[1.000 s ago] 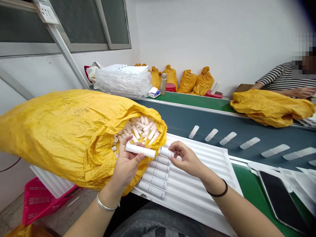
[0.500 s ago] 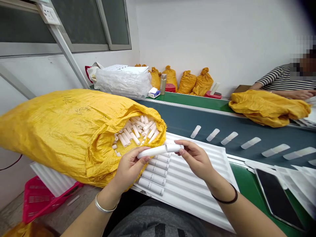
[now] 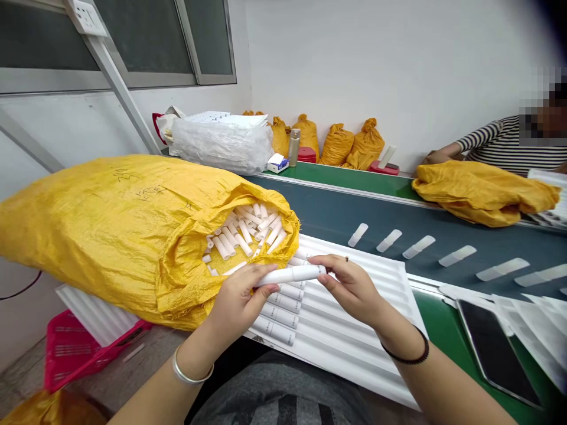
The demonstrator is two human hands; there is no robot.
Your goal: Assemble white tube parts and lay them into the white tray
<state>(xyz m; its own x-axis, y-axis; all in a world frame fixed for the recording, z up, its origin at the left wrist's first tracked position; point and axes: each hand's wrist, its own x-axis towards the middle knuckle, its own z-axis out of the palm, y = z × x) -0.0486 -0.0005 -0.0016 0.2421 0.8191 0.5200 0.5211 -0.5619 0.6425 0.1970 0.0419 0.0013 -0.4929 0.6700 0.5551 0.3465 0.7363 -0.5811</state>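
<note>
My left hand (image 3: 241,295) closes around one end of a white tube (image 3: 287,275), thumb in front. My right hand (image 3: 349,286) pinches the other end, a sleeve-like part with small dark print near its tip. The two parts lie in one line, with a thin seam between them. Below the hands, several printed white tubes (image 3: 277,332) lie in the grooves of a white ridged tray (image 3: 354,336). Just left and behind, a large yellow woven sack (image 3: 133,206) lies on its side, its mouth full of loose plain white tubes (image 3: 241,233).
Several capped tubes (image 3: 420,247) stand spaced along the dark conveyor belt (image 3: 319,212). A phone (image 3: 496,351) rests on the green edge at right. A co-worker in a striped sleeve (image 3: 482,134) sits across, behind a yellow sack (image 3: 482,192). A pink basket (image 3: 75,348) is at lower left.
The tube's two parts, set at a slight angle before, now line up straight, with the left hand slightly nearer the right. The tubes on the belt have shifted slightly right.
</note>
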